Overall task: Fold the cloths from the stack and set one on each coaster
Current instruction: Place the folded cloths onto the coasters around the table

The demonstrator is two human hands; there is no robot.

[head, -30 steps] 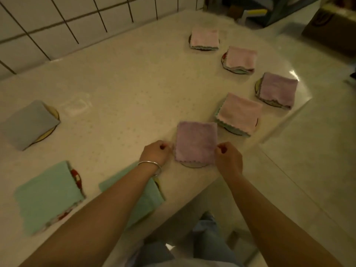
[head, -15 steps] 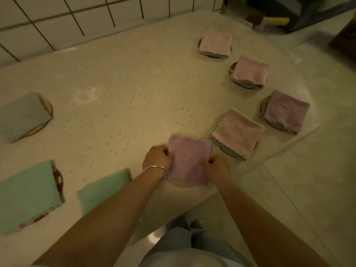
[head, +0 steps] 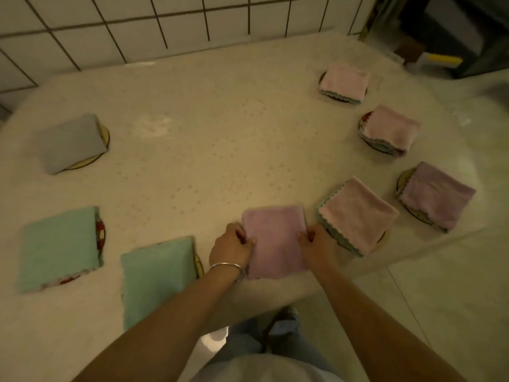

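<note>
Gripping: left hand and right hand each pinch a side edge of the folded purple cloth, fingers curled over the fabric.
Cloth position: flat on the desk near its front edge; any coaster beneath it is hidden by the cloth and hands.
Wrist: a metal bangle sits on the left forearm.
Right neighbour: a folded pink cloth lies on a coaster just beside the right hand, its green scalloped underlayer showing along the left edge.
Further right: a purple cloth on its coaster, well apart from the hands.
Far right row: two pink cloths and, each on a coaster.
Left neighbour: a green cloth lies close beside the left forearm, a coaster rim showing at its right edge.
Far left: another green cloth over a red patterned coaster; a grey cloth over a round coaster.
Obstruction: none between the hands and the held cloth.
Background: white tiled wall behind the desk.
</note>
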